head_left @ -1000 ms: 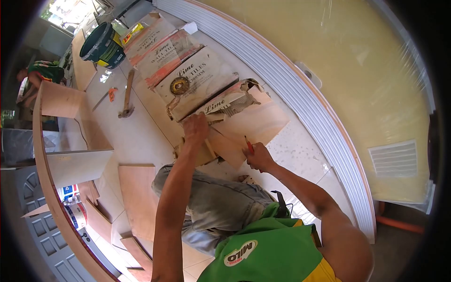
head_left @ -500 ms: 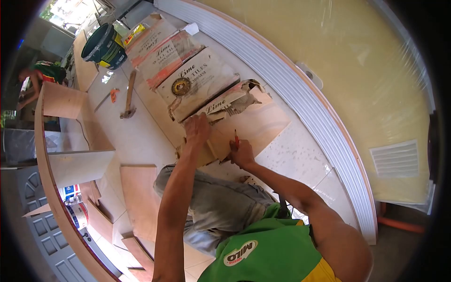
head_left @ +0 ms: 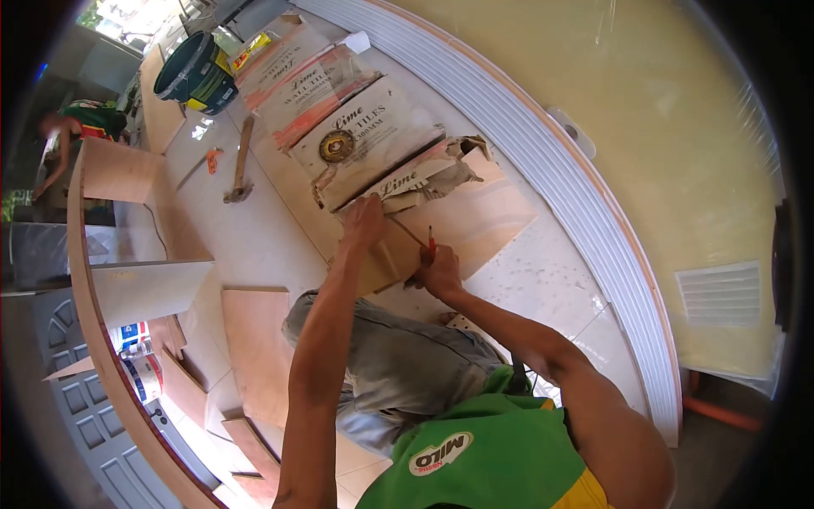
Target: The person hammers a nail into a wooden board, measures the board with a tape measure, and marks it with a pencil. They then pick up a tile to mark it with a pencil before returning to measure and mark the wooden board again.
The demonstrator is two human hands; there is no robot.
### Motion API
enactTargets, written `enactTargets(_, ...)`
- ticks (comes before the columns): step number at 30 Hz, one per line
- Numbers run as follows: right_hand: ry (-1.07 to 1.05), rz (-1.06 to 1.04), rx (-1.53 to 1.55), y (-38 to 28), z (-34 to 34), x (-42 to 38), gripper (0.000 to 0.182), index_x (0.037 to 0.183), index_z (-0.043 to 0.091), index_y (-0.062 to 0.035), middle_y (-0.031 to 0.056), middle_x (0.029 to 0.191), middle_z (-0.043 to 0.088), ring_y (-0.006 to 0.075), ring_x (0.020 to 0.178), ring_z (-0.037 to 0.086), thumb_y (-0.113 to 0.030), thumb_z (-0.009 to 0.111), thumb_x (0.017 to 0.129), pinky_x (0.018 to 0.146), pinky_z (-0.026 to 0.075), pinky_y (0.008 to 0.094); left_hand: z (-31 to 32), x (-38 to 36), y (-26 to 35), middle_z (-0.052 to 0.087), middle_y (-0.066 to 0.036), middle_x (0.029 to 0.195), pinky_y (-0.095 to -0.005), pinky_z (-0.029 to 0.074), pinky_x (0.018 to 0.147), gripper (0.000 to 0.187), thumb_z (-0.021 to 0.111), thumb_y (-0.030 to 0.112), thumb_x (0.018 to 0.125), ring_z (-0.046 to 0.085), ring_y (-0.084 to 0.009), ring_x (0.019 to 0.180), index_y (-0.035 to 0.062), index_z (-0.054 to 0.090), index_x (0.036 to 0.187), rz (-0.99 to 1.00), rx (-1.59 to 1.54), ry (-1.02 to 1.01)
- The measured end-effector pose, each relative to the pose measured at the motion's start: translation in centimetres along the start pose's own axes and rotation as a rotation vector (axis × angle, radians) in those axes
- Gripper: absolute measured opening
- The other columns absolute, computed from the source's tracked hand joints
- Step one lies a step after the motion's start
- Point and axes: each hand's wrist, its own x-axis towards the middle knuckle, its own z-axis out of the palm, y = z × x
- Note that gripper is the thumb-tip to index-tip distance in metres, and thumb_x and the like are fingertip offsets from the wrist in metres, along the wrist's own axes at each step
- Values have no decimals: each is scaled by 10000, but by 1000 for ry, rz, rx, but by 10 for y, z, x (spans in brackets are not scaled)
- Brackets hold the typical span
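Note:
My right hand [head_left: 439,271] is closed around a red pencil [head_left: 432,241], its dark tip pointing up. A thin narrow strip [head_left: 409,232] stretches between my two hands, over a light wooden board [head_left: 487,216]. My left hand [head_left: 365,222] has its fingers bent together at the board's far side, close to a torn tile box [head_left: 415,181]; I cannot tell what is in those fingers. Below the left hand lies a tan piece [head_left: 381,263], partly hidden by my forearm. Behind the torn box rests a larger tile carton [head_left: 369,136] with a round dark emblem.
A hammer [head_left: 242,165] lies on the tiled floor left of the cartons, near a dark bucket [head_left: 197,76]. Wood panels [head_left: 259,339] lie by my knee. A curved wooden frame [head_left: 82,246] stands left, a ribbed white panel [head_left: 543,127] right. Another person [head_left: 93,119] crouches far left.
The view has shifted slightly. The strip between my hands now shows as a thin line reaching toward my right hand, and the tan piece is more exposed. The pencil stays in my right hand.

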Motion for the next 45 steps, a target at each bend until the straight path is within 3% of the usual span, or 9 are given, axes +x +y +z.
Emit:
enactTargets(5,-34,14,79,-13,-4,-10,363,790,584,59,150,588,628,231,492,644,-265,540,946,518,530,356,18,4,-14,543,-306,1142,-509,410,944,344,608,145,760,498,-457,1109,-17,534,1055,-59,-178,17)
enactTargets(8,-117,115,-17,-16,-8,1,358,822,564,74,201,690,642,258,595,673,-268,570,930,577,542,381,19,12,-15,609,-287,1044,-481,482,856,313,612,111,722,583,-446,993,-20,586,1004,-40,-93,28)
enactTargets(10,-282,-206,-470,-19,-23,3,351,848,578,53,231,820,652,300,734,685,-291,626,891,637,544,415,18,7,-12,610,-267,1075,-481,484,855,355,645,146,705,586,-438,1006,-3,592,1023,-67,-69,-8)
enactTargets(16,-397,-346,-690,-23,-30,10,278,993,655,-92,155,897,677,346,811,670,-318,669,833,687,534,454,-14,-20,5,620,-190,1144,-457,495,884,558,756,267,631,594,-382,1069,25,599,1109,-308,48,-133)
enactTargets(28,-566,-365,-905,-36,-27,25,236,873,720,-96,172,869,694,335,828,683,-315,654,817,697,532,433,13,-5,-20,605,-255,1160,-476,484,906,633,733,219,607,584,-391,1094,-62,552,1144,-417,-294,-246)
enactTargets(35,-401,-319,-795,-16,-20,17,257,969,700,-119,157,934,686,327,885,672,-325,661,819,740,532,429,16,-13,-9,612,-260,1140,-505,469,913,557,686,170,627,577,-413,1094,-61,571,1121,-482,-398,-98)
enactTargets(41,-394,-302,-851,-44,-50,0,452,979,684,-81,147,878,669,339,830,654,-487,699,781,733,516,419,11,-29,10,623,-240,1127,-487,476,905,503,655,267,703,576,-388,1107,-22,594,1109,-487,-252,45)
enactTargets(43,-176,-316,-618,-37,-87,-15,476,982,660,-40,153,844,662,329,760,647,-478,691,797,703,514,409,-3,-33,15,624,-239,1125,-476,478,904,498,651,291,711,582,-384,1094,-21,603,1096,-481,-205,7)
enactTargets(45,19,-47,-456,2,-129,-10,504,839,603,8,173,762,635,347,685,612,-468,748,760,637,489,407,-16,-36,17,625,-238,1122,-466,481,902,495,646,314,719,588,-380,1081,-19,612,1083,-484,-159,-31)
